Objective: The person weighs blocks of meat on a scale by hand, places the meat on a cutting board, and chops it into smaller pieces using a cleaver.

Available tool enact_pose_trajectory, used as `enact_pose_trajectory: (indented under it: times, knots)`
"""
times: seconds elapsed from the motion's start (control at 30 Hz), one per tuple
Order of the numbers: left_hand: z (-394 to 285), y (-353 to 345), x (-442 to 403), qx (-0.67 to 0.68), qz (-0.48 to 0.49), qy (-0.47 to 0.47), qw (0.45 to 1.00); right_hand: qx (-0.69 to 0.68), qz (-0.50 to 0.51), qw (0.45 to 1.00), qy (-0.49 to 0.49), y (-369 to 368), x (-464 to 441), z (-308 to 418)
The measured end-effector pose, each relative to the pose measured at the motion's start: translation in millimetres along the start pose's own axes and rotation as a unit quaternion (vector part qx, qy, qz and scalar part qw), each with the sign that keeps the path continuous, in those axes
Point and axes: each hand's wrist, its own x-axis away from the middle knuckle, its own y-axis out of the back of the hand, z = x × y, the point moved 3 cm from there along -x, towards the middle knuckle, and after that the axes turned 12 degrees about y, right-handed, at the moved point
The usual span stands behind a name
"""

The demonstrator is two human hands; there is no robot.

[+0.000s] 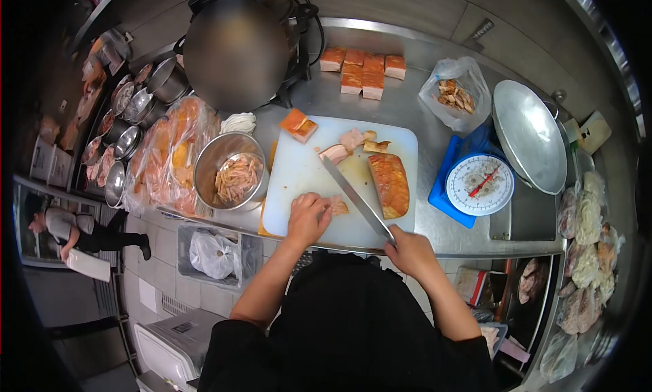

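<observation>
My right hand is closed on the handle of a long knife, whose blade crosses the white cutting board up to a piece of pork. My left hand rests on the board's lower part, fingers bent beside small meat slices; whether it grips any is unclear. Right of the blade lies a large browned pork slab. Smaller cut pieces sit above it, and a block lies at the top left corner.
A steel bowl of meat strips stands left of the board, with bagged meat beyond. Pork blocks and a bag of pieces lie behind. A blue scale stands right. A person is at far left.
</observation>
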Motion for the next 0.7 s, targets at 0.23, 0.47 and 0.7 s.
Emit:
enact_pose_trajectory:
  times: [0.23, 0.47, 0.7]
  knots:
    - [-2, -3, -3, -0.02, -0.008, 0.011, 1.0, 0.075, 0.116, 0.989, 0.045, 24, -87, 45]
    - [-2, -4, -2, -0.045, -0.01, 0.012, 0.999, 0.047, 0.109, 0.992, 0.032, -23, -132, 30]
    - [1, -3, -3, -0.036, -0.006, 0.009, 0.999, 0.045, 0.141, 0.989, 0.016, -18, -104, 41]
